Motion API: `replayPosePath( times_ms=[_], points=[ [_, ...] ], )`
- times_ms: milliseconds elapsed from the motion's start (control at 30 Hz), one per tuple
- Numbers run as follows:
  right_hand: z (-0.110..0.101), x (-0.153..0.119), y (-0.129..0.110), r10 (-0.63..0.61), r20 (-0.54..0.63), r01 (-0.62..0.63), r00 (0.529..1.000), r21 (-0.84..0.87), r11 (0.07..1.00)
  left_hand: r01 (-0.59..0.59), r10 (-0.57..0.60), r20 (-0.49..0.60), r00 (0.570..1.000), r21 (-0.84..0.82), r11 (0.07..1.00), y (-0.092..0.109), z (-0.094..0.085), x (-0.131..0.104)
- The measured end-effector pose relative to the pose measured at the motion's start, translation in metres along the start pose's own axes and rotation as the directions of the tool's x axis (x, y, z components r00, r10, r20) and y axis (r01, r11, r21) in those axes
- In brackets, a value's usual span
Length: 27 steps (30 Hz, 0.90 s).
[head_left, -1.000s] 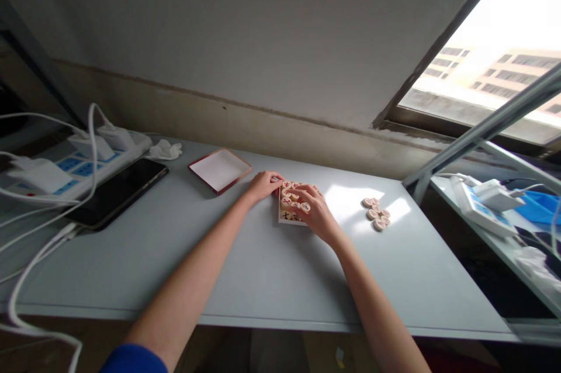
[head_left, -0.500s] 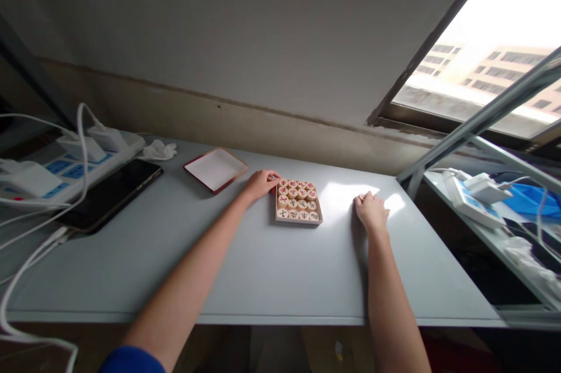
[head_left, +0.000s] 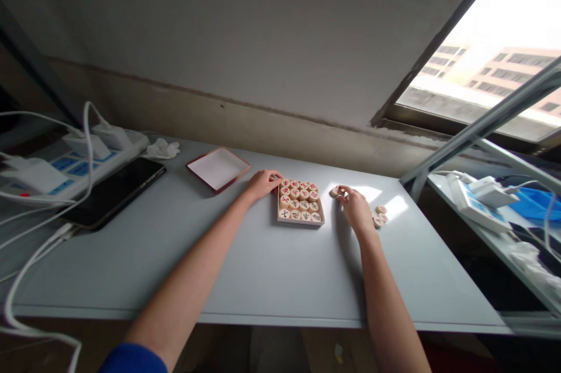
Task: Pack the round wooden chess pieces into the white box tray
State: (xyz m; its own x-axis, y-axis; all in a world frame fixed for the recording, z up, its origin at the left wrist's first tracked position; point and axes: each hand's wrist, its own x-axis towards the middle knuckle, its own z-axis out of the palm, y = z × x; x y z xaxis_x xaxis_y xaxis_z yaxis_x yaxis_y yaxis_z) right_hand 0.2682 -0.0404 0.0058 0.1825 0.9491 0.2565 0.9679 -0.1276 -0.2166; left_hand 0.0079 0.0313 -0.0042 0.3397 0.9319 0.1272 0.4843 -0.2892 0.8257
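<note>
Right grip [head_left: 356, 209] pinches disc [head_left: 335, 192] apart from box edge [head_left: 300, 221].

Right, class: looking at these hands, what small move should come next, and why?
Probably bring the round piece to the open box: the right hand appears to pinch it, the left hand is at the box's far corner, and similar pieces already sit inside.

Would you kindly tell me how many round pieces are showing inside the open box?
16 round pieces show in the box: four rows of four, running from its far edge to its near edge. More may be hidden underneath.
</note>
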Motion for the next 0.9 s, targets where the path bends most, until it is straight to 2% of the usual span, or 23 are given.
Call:
replayPosePath(
  times_ms=[200, 400, 567, 633, 767, 900],
  points=[
    [0.008, -0.001, -0.005, -0.089, -0.083, 0.088, 0.993, -0.016, 0.996, -0.012, 0.012, -0.005, 1.000, -0.006, 1.000, -0.001, 0.001, 0.000],
    [0.003, -0.003, -0.011, -0.232, -0.066, 0.227, 0.970, -0.081, 0.971, -0.021, 0.021, -0.009, 1.000, -0.008, 1.000, -0.003, 0.002, 0.001],
    [-0.008, -0.003, -0.018, -0.239, -0.146, 0.243, 0.960, 0.005, 0.970, -0.032, 0.032, -0.011, 0.999, -0.018, 0.999, -0.004, 0.002, 0.001],
    [-0.013, -0.004, -0.027, -0.279, -0.159, 0.295, 0.947, 0.085, 0.952, -0.024, 0.024, -0.007, 1.000, -0.006, 1.000, -0.004, 0.002, 0.001],
    [-0.021, -0.010, -0.051, -0.441, -0.048, 0.437, 0.896, 0.271, 0.858, -0.026, 0.026, -0.004, 1.000, 0.015, 1.000, -0.003, 0.001, 0.001],
    [-0.020, -0.018, -0.071, -0.522, 0.020, 0.485, 0.853, 0.342, 0.805, -0.042, 0.042, -0.006, 0.999, 0.004, 0.999, -0.003, 0.001, 0.002]
  ],
)
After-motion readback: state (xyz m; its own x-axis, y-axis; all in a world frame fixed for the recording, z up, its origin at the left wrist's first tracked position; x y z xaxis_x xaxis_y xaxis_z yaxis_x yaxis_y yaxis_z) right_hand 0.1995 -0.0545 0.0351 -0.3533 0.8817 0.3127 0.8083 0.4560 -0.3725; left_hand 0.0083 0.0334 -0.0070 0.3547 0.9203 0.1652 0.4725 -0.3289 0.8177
